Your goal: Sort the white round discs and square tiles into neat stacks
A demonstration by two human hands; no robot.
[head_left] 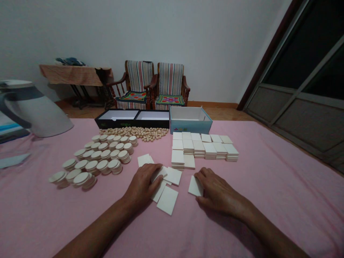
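Note:
My left hand (143, 182) is closed around a white square tile (160, 172), thumb on the near side and fingers on the far side. Loose tiles (168, 200) lie overlapping beneath and beside it. To the right, my right hand (219, 190) pinches another white tile (194, 186) at or just above the cloth. Beyond both hands stand rows of stacked square tiles (199, 147), the nearest row shorter than those behind. Stacks of round white discs (92, 166) spread out on the left.
Behind the discs lies a heap of small wooden beads (145, 134), against a black two-part tray (120, 123). A light-blue box (190, 126) adjoins it. A grey-white kettle (45, 111) stands far left on the pink cloth (268, 172). Two armchairs (139, 77) are near the wall.

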